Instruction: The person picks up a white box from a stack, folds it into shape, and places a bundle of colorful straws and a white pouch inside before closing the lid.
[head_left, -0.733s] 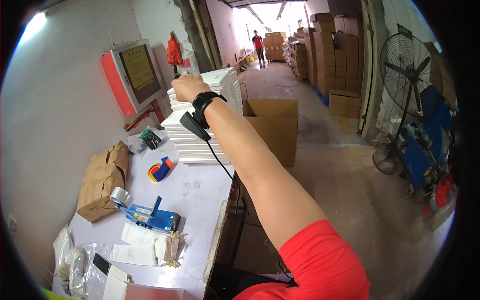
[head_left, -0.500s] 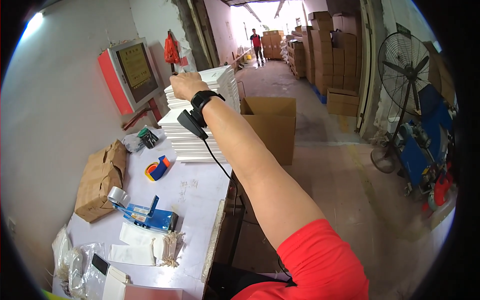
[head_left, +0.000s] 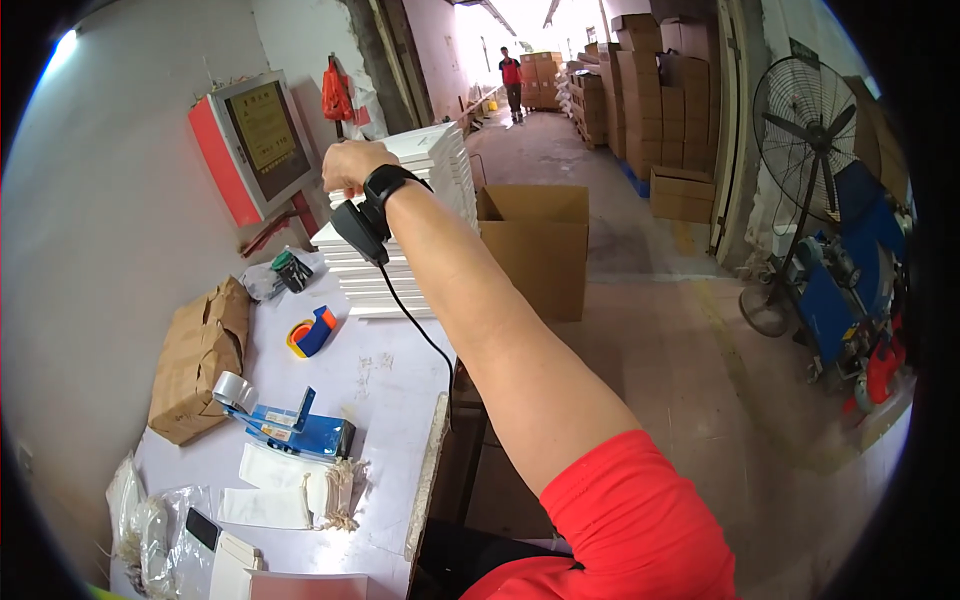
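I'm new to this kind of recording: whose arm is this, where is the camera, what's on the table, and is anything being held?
There is no robot here: a person works with bare hands. The picture comes from a fisheye camera worn on the head, so straight edges bend near the rim.

The right hand reaches out to stacked white flat items, with a black device strapped at the wrist. Whether its fingers hold anything is hidden. The left hand is out of view.

On the table also lie a brown package, a blue tape dispenser, an orange and blue tape holder and white pouches. An open cardboard box stands beyond the table's right edge.
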